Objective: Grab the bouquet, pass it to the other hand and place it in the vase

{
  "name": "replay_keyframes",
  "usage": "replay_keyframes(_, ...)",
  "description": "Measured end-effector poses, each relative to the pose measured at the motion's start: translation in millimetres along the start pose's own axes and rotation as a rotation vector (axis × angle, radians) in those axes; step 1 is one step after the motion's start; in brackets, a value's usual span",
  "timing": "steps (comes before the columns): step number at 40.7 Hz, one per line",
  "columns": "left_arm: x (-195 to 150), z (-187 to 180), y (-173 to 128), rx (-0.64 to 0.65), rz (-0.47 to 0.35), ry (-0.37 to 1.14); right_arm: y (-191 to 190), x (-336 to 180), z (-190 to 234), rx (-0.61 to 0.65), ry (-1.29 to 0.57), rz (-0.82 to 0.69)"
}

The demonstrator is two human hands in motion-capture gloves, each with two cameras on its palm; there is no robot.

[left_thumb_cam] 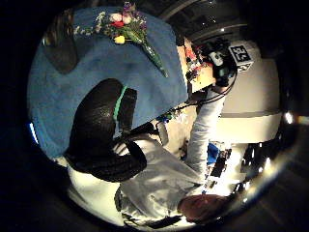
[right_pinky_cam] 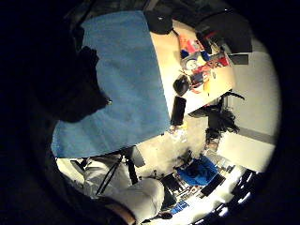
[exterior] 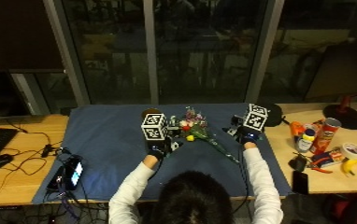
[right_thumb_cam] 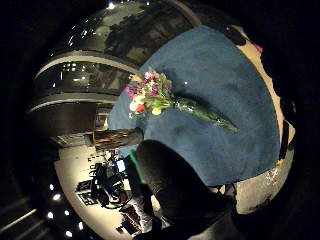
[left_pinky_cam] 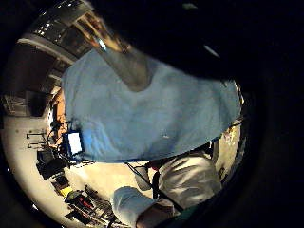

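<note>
Hands: left hand (exterior: 157, 150) and right hand (exterior: 248, 136) hover apart, holding nothing; finger pose unclear
Bouquet (exterior: 198, 131): between hands, mid-cloth; blooms toward far edge, stems toward right near corner; right hand nearer stems
Vase (exterior: 150, 113): beyond left hand

1. The left hand (exterior: 157, 151) is mostly hidden from the outside view, so how its fingers are set cannot be told.
2. The right hand (exterior: 248, 136) is likewise covered.
3. The vase (exterior: 148, 112), toward the tabletop's far edge, shows only its rim.
4. The bouquet's (exterior: 198, 131) single flowers are too small to tell apart.
</note>
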State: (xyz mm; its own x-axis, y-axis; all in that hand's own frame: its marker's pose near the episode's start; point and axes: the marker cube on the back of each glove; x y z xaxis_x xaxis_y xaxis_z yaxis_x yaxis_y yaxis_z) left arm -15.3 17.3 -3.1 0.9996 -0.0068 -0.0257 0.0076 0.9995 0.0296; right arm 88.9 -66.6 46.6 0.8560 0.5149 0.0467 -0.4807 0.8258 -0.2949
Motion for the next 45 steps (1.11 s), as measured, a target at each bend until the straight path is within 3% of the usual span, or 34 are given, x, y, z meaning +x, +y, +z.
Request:
replay_keyframes(3, -1.9, 0.3, -0.8, -0.002, 0.000, 0.008, -28.7, 3.0, 24.7, 0.111, 0.000, -0.058)
replay_keyframes(7, -7.0, 0.3, -4.3, 0.014, -0.004, 0.018, -45.3, 5.5, 58.6, 0.116, 0.006, -0.063)
replay_keyframes(11, -10.6, 0.0, -4.1, 0.015, -0.012, 0.014, -20.8, 0.0, 71.7, 0.139, 0.009, -0.068)
replay_keyframes(18, -14.8, 2.0, -1.9, -0.014, -0.016, 0.044, -13.8, 0.5, 114.1, 0.007, 0.030, 0.002)
replay_keyframes(25, -21.1, 3.0, -4.1, -0.010, -0.022, 0.052, -23.0, -6.7, 151.3, -0.037, 0.084, -0.091)
replay_keyframes(33, -21.1, 0.8, -2.1, -0.012, -0.023, 0.060, -26.7, -12.4, 155.1, -0.018, 0.236, -0.009)
replay_keyframes(42, -25.0, 2.1, 0.8, -0.017, -0.030, 0.039, -32.5, -13.1, 149.2, 0.019, 0.107, 0.021)
replay_keyframes(45, -26.5, 0.3, 3.1, -0.030, -0.035, 0.047, -37.1, -15.2, 144.6, 0.086, -0.004, -0.049)
